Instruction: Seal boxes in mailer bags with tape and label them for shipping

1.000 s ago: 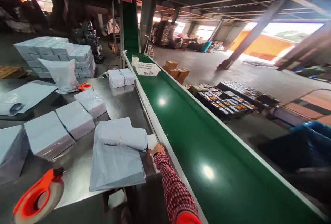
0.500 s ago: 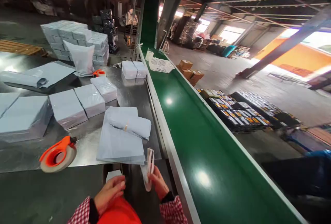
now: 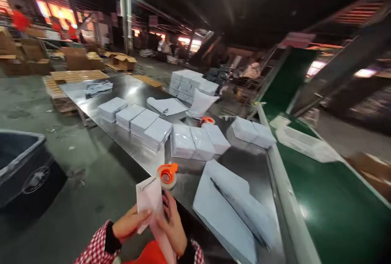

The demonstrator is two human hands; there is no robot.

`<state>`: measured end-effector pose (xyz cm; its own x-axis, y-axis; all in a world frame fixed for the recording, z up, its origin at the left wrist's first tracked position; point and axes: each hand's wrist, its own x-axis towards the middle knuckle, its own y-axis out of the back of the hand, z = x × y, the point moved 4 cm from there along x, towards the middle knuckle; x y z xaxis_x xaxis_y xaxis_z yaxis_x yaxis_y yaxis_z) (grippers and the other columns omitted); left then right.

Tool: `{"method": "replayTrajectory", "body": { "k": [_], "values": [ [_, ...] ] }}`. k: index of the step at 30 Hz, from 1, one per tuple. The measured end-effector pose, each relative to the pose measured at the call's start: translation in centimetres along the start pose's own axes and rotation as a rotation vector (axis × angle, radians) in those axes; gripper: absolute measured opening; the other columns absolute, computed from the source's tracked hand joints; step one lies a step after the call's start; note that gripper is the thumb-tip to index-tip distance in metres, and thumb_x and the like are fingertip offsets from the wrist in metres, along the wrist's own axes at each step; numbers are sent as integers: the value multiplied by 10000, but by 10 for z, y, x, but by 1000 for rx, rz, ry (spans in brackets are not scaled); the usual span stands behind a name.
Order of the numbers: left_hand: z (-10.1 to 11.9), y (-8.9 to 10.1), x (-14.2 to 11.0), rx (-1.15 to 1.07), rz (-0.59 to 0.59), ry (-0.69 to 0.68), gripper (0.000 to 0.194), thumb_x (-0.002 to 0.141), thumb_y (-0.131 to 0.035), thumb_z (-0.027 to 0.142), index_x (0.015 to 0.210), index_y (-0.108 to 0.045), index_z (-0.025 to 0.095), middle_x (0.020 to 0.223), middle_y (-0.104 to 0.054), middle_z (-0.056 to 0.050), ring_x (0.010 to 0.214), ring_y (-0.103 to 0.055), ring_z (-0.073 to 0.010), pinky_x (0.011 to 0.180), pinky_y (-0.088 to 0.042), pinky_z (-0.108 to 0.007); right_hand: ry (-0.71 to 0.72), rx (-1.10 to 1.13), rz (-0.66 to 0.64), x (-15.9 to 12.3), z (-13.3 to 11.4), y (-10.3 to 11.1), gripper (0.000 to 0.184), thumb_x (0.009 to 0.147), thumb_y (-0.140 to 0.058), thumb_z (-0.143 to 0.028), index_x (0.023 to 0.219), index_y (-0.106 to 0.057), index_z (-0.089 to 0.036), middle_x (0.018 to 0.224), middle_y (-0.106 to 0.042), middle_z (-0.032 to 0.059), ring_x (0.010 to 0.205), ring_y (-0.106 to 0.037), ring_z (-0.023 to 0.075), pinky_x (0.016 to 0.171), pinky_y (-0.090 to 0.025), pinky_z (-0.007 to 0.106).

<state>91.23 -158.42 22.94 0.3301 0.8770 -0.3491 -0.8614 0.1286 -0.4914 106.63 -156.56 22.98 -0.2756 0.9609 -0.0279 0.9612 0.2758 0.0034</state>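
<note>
Both my hands hold a thin white paper slip (image 3: pixel 150 199) upright close to my chest. My left hand (image 3: pixel 130 224) pinches its left edge and my right hand (image 3: pixel 172 225) grips it from behind on the right. Just beyond the slip an orange tape dispenser (image 3: pixel 167 175) sits at the near edge of the steel table (image 3: pixel 134 93). A flat stack of grey mailer bags (image 3: pixel 224 211) with a rolled bundle on top lies to the right of my hands.
Several wrapped white packs (image 3: pixel 182 141) lie in rows on the table, with a second orange tape dispenser (image 3: pixel 207 120) behind them. A green conveyor belt (image 3: pixel 336 199) carrying a white basket (image 3: pixel 305 144) runs along the right. A dark bin (image 3: pixel 21 166) stands on the floor at left.
My right hand picked the slip off the table edge by the conveyor and brought it to my chest, where my left hand joined it. The view has swung left.
</note>
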Motion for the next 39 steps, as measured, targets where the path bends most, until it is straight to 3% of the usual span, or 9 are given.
{"method": "replayTrajectory", "body": {
  "k": [5,8,11,16,20,23,28,33,39],
  "values": [
    [46,73,-44,237,125,-154,416,746,-727,506,1016,-722,190,826,-664,-74,803,-604,-263,842,-493,-427,-93,58,-238,70,-35,-70,635,670,-767,-569,1173,-605,-215,1023,-649,81,884,-620,222,832,-512,384],
    [65,104,-63,22,111,-223,580,632,-843,425,1158,-686,237,968,-689,-81,882,-624,-279,819,-511,-411,-59,29,-268,89,-44,-94,398,710,-747,-524,925,-659,-201,817,-637,23,740,-569,170,698,-478,304],
    [88,129,-71,-334,131,-301,709,623,-860,415,1270,-617,253,1245,-647,-104,1126,-592,-318,927,-497,-431,-40,16,-363,97,-30,-100,322,725,-727,-498,842,-648,-208,787,-626,5,752,-569,171,708,-471,300],
    [146,159,-63,-573,377,-413,461,789,-744,217,1225,-613,141,1290,-633,-159,1193,-590,-312,1077,-407,-474,71,-447,-768,126,2,-104,240,766,-664,-397,931,-734,-237,975,-697,78,975,-621,280,926,-470,483],
    [186,156,-34,-585,325,-424,370,846,-648,122,1213,-613,92,1235,-664,-167,1151,-618,-325,1069,-408,-478,149,-242,-571,182,-26,-113,430,879,-556,-477,1269,-604,-303,1330,-566,97,1201,-561,257,1063,-425,487],
    [206,145,-3,-605,252,-371,330,857,-618,104,1186,-629,86,1191,-686,-164,1106,-647,-306,1059,-423,-488,264,-73,-645,215,-61,-130,574,834,-666,-453,1373,-498,-350,1463,-406,84,1211,-550,245,1076,-433,460],
    [223,132,51,-676,179,-275,278,849,-605,99,1114,-660,36,1116,-713,-170,1067,-667,-289,1043,-447,-456,400,-94,-627,262,-83,-124,471,825,-690,-361,1284,-588,-328,1276,-472,94,892,-628,175,856,-564,391],
    [220,129,93,-718,146,-201,296,794,-660,73,1086,-672,26,1098,-719,-179,1026,-684,-289,922,-530,-391,630,-297,-533,289,-87,-99,198,852,-646,-230,1034,-709,-277,1043,-619,61,927,-642,189,834,-554,343],
    [225,136,129,-793,138,-50,311,826,-616,62,1125,-627,-23,1051,-724,-198,1037,-683,-288,955,-522,-381,987,-510,-396,301,-93,-92,207,940,-519,-207,1068,-678,-236,889,-708,67,792,-659,171,675,-566,293]
  ]
}}
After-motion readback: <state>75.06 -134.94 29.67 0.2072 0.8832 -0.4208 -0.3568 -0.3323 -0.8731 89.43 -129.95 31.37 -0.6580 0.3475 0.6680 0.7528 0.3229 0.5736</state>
